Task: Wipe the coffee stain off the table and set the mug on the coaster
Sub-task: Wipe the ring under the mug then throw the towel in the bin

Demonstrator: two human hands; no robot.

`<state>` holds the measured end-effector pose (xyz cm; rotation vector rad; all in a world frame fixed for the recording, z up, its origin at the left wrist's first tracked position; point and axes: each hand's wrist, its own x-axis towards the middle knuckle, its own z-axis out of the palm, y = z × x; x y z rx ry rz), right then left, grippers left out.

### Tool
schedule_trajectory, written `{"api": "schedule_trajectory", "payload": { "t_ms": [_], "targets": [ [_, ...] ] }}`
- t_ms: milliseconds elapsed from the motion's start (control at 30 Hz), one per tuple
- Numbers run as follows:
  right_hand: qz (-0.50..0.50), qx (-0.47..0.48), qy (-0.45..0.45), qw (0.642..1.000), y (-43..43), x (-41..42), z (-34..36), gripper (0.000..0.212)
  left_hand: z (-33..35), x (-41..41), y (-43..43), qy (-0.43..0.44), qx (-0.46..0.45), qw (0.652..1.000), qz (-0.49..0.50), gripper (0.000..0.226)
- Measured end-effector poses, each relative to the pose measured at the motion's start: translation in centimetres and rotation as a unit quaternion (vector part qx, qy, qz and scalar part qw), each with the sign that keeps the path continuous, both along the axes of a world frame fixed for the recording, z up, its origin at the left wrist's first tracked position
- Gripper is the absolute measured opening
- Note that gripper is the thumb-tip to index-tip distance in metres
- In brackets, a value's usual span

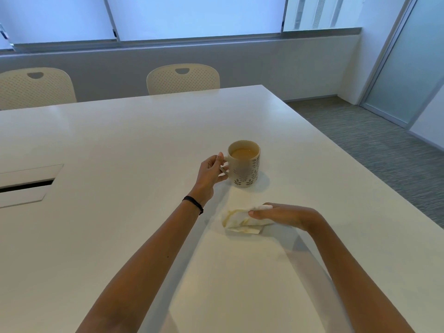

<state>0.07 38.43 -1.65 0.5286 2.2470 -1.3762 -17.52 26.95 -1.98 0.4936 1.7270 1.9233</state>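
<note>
A cream mug [245, 168] with a leaf pattern stands upright on the white table [120, 140], holding light brown coffee. My left hand [211, 173] grips its handle on the left side. Just in front of the mug, my right hand [281, 213] pinches a crumpled white tissue [241, 221] marked with brown coffee streaks, and the tissue rests on the table. No stain on the tabletop can be made out. No coaster is in view.
A cable hatch [26, 185] is set into the table at the left. Two cream perforated chairs [182, 79] [36, 86] stand at the far edge. The table's right edge [348, 152] drops to grey carpet.
</note>
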Motion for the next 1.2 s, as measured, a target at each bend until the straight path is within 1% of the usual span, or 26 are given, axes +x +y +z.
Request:
{"api": "schedule_trajectory", "payload": {
  "t_ms": [33,67,100,133,200,233,267,333,400,500,600,700,767,800,867,933,967,1033,1100,1133,1200],
  "targets": [
    [-0.003,-0.029,0.007,1.000,0.1,0.4,0.3,0.027,-0.1,0.1,0.1,-0.001,0.001,1.000,-0.002,0.028],
    [-0.012,-0.064,0.021,0.998,0.2,0.8,0.7,0.023,-0.2,0.2,0.2,0.000,0.002,1.000,-0.003,0.027],
    [-0.020,-0.100,0.042,0.994,0.2,1.2,0.9,0.025,-0.4,0.3,0.2,0.001,0.002,1.000,-0.004,0.027],
    [-0.031,-0.140,0.064,0.988,0.2,1.6,1.3,0.037,-0.4,0.4,0.2,0.002,0.002,1.000,-0.004,0.027],
    [-0.051,-0.216,0.097,0.970,0.3,2.1,1.8,0.067,-0.6,0.6,0.3,0.006,0.003,1.000,-0.004,0.027],
    [-0.058,-0.249,0.111,0.960,0.4,2.4,2.0,0.076,-0.7,0.6,0.3,0.007,0.003,1.000,-0.005,0.027],
    [-0.065,-0.278,0.125,0.950,0.5,2.7,2.3,0.079,-0.7,0.7,0.4,0.007,0.001,1.000,-0.004,0.027],
    [-0.090,-0.310,0.148,0.935,0.8,3.3,2.5,0.074,-0.8,0.7,0.6,0.006,-0.004,1.000,-0.002,0.028],
    [-0.110,-0.322,0.168,0.925,1.0,3.9,2.8,0.061,-0.8,0.6,0.7,0.012,-0.007,1.000,-0.006,0.028],
    [-0.141,-0.336,0.197,0.910,1.1,4.6,3.1,0.057,-1.0,0.5,0.7,0.032,-0.010,0.999,-0.008,0.029],
    [-0.162,-0.328,0.225,0.903,0.9,4.9,3.2,0.041,-0.8,0.4,0.6,0.055,-0.021,0.998,-0.021,0.030],
    [-0.178,-0.328,0.256,0.892,0.4,5.1,3.4,0.038,-0.3,0.5,-0.1,0.086,-0.061,0.993,-0.045,0.026],
    [-0.191,-0.336,0.269,0.882,0.0,5.1,3.5,0.038,0.2,0.6,-1.1,0.131,-0.099,0.986,-0.040,0.022],
    [-0.199,-0.334,0.273,0.880,-0.2,5.1,3.6,0.039,0.4,0.9,-1.7,0.161,-0.112,0.980,-0.031,0.023],
    [-0.220,-0.320,0.278,0.879,-0.5,5.0,3.4,0.042,1.0,1.6,-2.9,0.208,-0.109,0.972,-0.006,0.029],
    [-0.231,-0.309,0.286,0.877,-1.1,4.9,3.4,0.041,1.9,2.8,-4.4,0.230,-0.100,0.968,0.007,0.028],
    [-0.233,-0.304,0.292,0.876,-1.4,4.9,3.4,0.038,2.4,3.5,-5.2,0.225,-0.095,0.970,-0.009,0.025],
    [-0.238,-0.298,0.299,0.875,-2.1,4.9,3.3,0.033,3.5,4.9,-7.0,0.180,-0.079,0.976,-0.098,0.025],
    [-0.240,-0.295,0.301,0.875,-3.0,4.9,3.2,0.031,4.3,6.6,-8.7,0.142,-0.078,0.965,-0.205,0.029],
    [-0.238,-0.292,0.300,0.877,-3.5,4.9,3.0,0.030,4.6,7.3,-9.5,0.135,-0.079,0.957,-0.243,0.031],
    [-0.232,-0.284,0.297,0.881,-4.5,5.0,2.8,0.029,4.8,8.7,-10.7,0.124,-0.072,0.950,-0.277,0.033]
  ]
}}
